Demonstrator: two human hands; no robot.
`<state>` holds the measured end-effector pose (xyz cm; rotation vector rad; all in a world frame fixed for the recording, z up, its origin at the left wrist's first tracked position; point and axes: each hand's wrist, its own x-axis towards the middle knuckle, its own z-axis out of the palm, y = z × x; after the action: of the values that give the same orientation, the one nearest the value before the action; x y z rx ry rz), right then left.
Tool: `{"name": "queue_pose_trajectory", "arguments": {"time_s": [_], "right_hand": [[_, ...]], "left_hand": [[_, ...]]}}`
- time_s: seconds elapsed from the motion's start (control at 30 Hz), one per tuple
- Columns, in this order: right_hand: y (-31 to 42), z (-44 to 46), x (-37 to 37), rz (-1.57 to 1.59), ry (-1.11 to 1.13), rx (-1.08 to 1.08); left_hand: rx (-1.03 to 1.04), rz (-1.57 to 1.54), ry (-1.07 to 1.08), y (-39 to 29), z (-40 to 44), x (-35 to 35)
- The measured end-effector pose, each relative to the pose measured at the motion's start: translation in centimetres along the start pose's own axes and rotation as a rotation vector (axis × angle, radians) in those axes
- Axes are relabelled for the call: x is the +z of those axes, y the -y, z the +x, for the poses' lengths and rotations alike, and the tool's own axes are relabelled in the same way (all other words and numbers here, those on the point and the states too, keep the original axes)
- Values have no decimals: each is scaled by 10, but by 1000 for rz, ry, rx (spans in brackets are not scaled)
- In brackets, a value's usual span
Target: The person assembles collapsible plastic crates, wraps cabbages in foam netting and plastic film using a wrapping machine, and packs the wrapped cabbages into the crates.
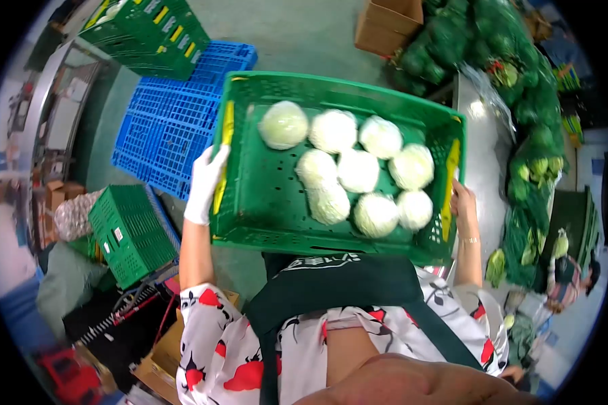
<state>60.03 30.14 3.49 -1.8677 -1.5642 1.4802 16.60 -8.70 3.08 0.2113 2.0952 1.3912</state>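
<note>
A large green plastic crate [267, 199] is held in front of my body, its top facing me. Several pale, round vegetable heads [358, 171] lie in it; they look like cabbages in clear wrap, and one is greener [284, 125]. My left hand [208, 177], in a white glove, grips the crate's left end beside a yellow strip, with the thumb near the rim. At the opposite end my bare right hand [463, 201] is closed around the side by another yellow strip. Some fingers of both hands are hidden by the crate walls.
A blue plastic pallet [159, 128] lies on the floor at left, with stacked green crates [152, 40] on it. Another green crate [132, 233] stands lower left. At right are a metal table [479, 145] and green net bags of vegetables [544, 88]. A cardboard box [388, 27] stands ahead.
</note>
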Motion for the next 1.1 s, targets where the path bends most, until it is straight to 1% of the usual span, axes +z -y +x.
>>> {"name": "queue_pose_trajectory", "arguments": {"time_s": [0.07, 0.1, 0.13, 0.23, 0.27, 0.33, 0.37, 0.47, 0.5, 0.57, 0.67, 0.7, 0.73, 0.87, 1.03, 1.1], "right_hand": [[23, -8, 24, 71, 141, -33], [26, -13, 44, 88, 173, -42], [32, -23, 68, 67, 173, -54], [52, -71, 158, 49, 201, -110], [55, -64, 158, 40, 227, -109], [70, -70, 183, 5, 238, -97], [65, -52, 168, -9, 253, -90], [63, -38, 164, -14, 256, -95], [61, -20, 166, -8, 300, -104], [59, -18, 165, -2, 305, -100], [67, 15, 179, -31, 367, -86], [71, 21, 181, -36, 370, -69], [71, 26, 168, -38, 365, -52], [66, 29, 150, -19, 376, -30], [60, 46, 152, -33, 363, -43], [57, 43, 153, 4, 356, 10]], "left_hand": [[-41, -84, -48, 21, -5, -25], [-50, -109, -103, 19, -13, -43], [-64, -131, -116, 34, -12, -71], [-16, -146, -164, 72, -3, -170], [-19, -122, -194, 61, -13, -168], [-60, -124, -247, 59, -25, -188], [-53, -125, -246, 59, -29, -168], [-43, -147, -232, 59, -27, -155], [-51, -132, -283, 54, -38, -146], [-45, -140, -284, 55, -34, -143], [-67, -106, -356, 46, -35, -128], [-54, -116, -338, 48, -33, -129], [-69, -112, -319, 42, -29, -118], [-91, -94, -317, 25, -30, -103], [-87, -67, -346, 19, -33, -94], [-100, -55, -320, 20, -28, -101]]}}
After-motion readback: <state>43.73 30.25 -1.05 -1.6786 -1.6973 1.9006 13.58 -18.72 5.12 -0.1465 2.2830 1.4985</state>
